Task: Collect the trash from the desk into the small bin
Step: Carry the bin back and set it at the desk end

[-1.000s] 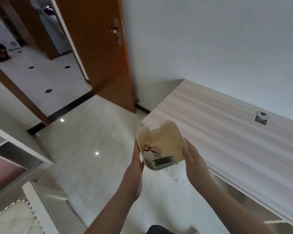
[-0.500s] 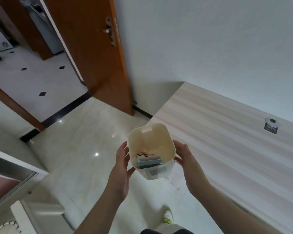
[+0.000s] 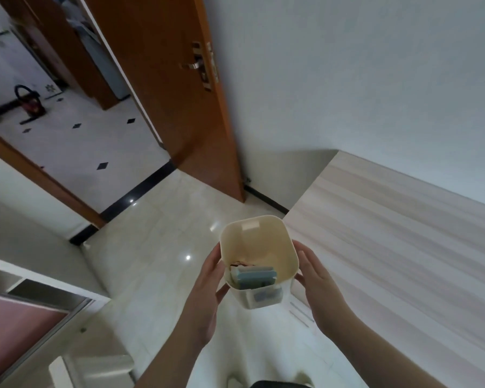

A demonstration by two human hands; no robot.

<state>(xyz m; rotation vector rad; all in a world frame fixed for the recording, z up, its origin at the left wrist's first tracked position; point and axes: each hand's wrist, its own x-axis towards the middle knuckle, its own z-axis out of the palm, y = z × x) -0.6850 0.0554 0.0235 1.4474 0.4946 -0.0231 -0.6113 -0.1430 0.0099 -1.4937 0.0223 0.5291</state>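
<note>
Desk [image 3: 403,242]: visible top bare; the small fitting seen earlier is now out of frame.
Small bin [image 3: 259,260]: carried upright off the desk's corner, farther from it than before.
Hands: left hand [image 3: 207,287] and right hand [image 3: 317,278] press opposite sides.
Trash [image 3: 252,277]: inside; collection looks finished.

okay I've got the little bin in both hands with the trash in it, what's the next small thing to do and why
Probably set the small bin down on the near corner of the desk. Both hands hold it above the floor, trash already lies inside, and the visible desktop looks bare.
</note>
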